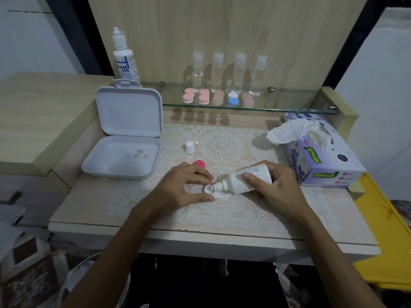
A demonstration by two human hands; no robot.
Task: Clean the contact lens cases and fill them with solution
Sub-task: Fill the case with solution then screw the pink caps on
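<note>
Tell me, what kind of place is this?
Probably a dressing table at home. There's a lace mat, a tissue box, and a glass shelf with lens cases and small clear bottles.

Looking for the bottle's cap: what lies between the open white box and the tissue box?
In the head view, a small white cap stands on the lace mat there.

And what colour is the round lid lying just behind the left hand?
Bright pink. The lid shows in the head view, lying on the lace mat.
</note>
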